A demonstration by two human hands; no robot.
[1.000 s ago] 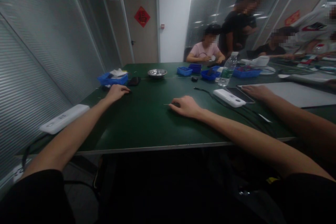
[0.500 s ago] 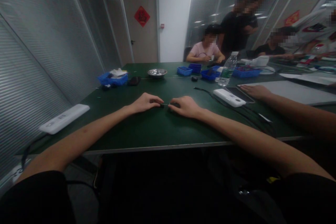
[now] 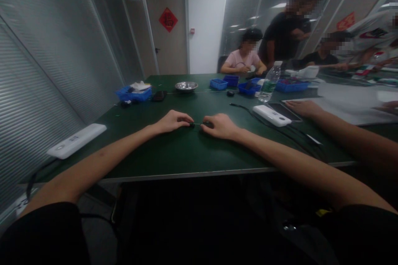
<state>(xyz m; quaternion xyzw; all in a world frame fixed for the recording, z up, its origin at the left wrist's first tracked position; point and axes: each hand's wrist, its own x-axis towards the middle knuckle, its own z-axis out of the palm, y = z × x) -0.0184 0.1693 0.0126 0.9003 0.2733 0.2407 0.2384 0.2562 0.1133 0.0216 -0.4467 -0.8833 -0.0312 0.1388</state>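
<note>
My left hand (image 3: 173, 121) rests low over the green table (image 3: 174, 153), its fingertips pinching a small black piece (image 3: 192, 125) whose kind I cannot make out. Facing it, my right hand (image 3: 220, 126) is closed around the dark handle of a screwdriver-like tool (image 3: 197, 124). The tool's thin metal shaft points left and reaches the black piece or stops very near it. Most of the handle is hidden in my right palm.
A steel bowl (image 3: 186, 87), a blue bin (image 3: 133, 93) and a black phone-like object (image 3: 158, 96) stand farther back. White power banks (image 3: 271, 116) with cables flank me. A water bottle (image 3: 270, 83) and a co-worker's hand (image 3: 303, 108) are to the right.
My left hand has come from beside the blue bin to the tip of the tool, bringing the small black piece. My right hand stays nearly still. At right, the white sheet has shifted.
</note>
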